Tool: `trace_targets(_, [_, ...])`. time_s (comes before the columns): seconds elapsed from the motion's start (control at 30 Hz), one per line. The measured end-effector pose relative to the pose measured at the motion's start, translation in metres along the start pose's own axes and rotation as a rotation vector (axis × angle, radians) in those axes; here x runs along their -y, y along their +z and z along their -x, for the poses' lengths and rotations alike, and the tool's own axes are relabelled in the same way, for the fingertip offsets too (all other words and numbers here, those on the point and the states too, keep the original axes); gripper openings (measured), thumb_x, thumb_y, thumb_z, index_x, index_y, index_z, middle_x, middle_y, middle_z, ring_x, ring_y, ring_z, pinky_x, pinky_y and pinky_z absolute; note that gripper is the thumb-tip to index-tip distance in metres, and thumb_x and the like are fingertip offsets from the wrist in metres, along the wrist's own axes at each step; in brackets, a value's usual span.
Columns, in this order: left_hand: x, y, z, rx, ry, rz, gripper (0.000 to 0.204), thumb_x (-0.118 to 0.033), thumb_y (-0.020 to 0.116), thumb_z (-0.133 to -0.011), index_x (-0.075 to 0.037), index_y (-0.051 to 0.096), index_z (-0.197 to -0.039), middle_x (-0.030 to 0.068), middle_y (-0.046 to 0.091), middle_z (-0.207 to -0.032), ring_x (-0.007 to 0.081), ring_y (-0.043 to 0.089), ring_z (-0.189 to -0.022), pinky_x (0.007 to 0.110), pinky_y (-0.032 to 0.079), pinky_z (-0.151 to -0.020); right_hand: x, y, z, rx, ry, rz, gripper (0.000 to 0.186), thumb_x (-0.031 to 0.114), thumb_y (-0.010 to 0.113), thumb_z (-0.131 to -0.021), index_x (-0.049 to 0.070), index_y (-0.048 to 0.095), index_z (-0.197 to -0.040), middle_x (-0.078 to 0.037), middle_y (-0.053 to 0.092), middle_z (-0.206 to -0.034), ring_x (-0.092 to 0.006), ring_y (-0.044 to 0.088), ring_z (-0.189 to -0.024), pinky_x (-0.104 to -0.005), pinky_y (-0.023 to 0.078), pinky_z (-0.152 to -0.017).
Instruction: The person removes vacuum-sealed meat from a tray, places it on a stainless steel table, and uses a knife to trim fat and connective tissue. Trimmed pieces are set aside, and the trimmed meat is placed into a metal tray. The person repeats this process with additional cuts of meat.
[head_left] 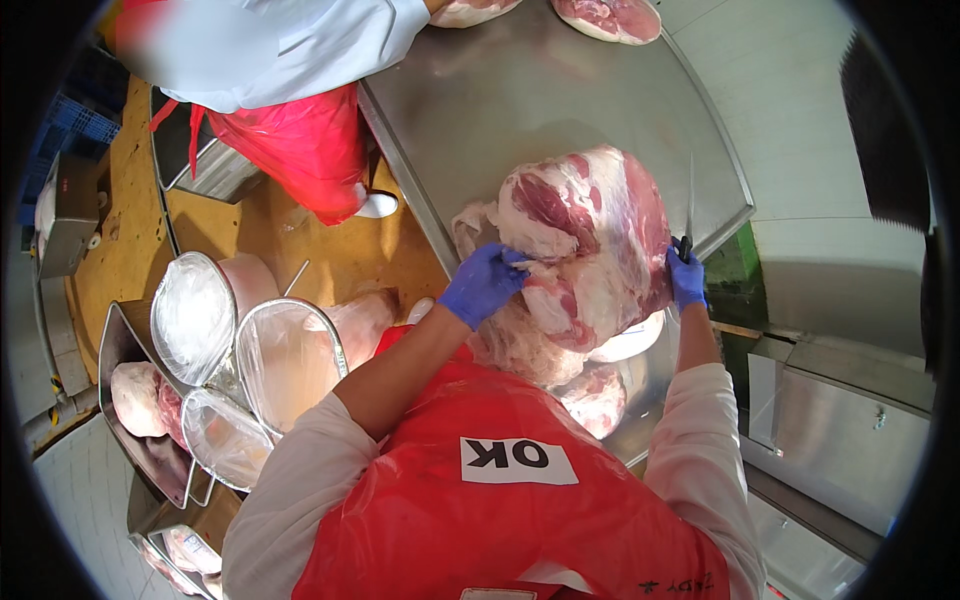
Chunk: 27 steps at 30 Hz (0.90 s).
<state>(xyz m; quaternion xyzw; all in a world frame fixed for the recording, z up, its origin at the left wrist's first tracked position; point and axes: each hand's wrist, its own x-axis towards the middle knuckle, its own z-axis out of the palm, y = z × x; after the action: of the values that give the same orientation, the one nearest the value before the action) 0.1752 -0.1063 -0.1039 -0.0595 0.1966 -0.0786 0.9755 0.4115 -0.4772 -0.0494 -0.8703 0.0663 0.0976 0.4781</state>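
Note:
A large piece of raw meat (595, 230), pink with white fat, rests on the steel table (470, 110). My left hand (483, 283), in a blue glove, has its fingers closed on the meat's lower left edge. At its right side my right hand (686, 275), also gloved, grips a knife (682, 243) by the dark handle, blade pointing away from me and upward; this hand is against or close beside the meat. More pale, fatty pieces (590, 400) lie under and below the big piece, near my red apron.
A co-worker in white sleeves and red apron (280, 140) stands at upper left. More meat cuts (605, 20) lie at the table's far end. Plastic-lined round containers (195, 320) and a steel bin holding meat (140, 400) stand left. Steel equipment (840, 440) is at right.

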Motion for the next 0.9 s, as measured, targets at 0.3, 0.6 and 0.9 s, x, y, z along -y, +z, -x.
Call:
trace_targets(0.3, [-0.012,0.027,0.019,-0.081,0.052,-0.362,0.024,-0.027,0.052,-0.101,-0.010,0.059,-0.085,0.0037,0.058,-0.079,0.0180,0.059,-0.079,0.038,0.052,-0.086,-0.014,-0.002,0.005,0.009,0.011,-0.071,0.032,0.017,0.070,-0.096,0.002,0.068,-0.124,0.003,0.066,-0.094,-0.0066,0.055,-0.080,-0.0234,0.047,-0.074])
trace_targets(0.6, [-0.017,0.066,0.029,-0.195,0.132,-1.561,0.037,-0.035,0.072,-0.090,0.001,0.068,-0.087,0.0047,0.065,-0.077,0.0119,0.063,-0.069,0.028,0.052,-0.067,-0.024,-0.003,0.000,-0.008,-0.009,0.037,0.036,0.020,0.070,-0.095,0.001,0.067,-0.125,0.000,0.069,-0.099,-0.0074,0.057,-0.085,-0.0247,0.049,-0.081])
trace_targets(0.9, [-0.044,0.054,0.028,-0.222,0.234,-1.566,0.033,-0.029,0.067,-0.095,0.003,0.068,-0.085,0.0050,0.066,-0.073,0.0113,0.063,-0.067,0.028,0.051,-0.065,-0.028,0.003,0.003,-0.043,-0.123,0.030,0.030,0.014,0.067,-0.097,0.002,0.068,-0.124,0.007,0.062,-0.087,-0.0034,0.050,-0.071,-0.0210,0.042,-0.064])
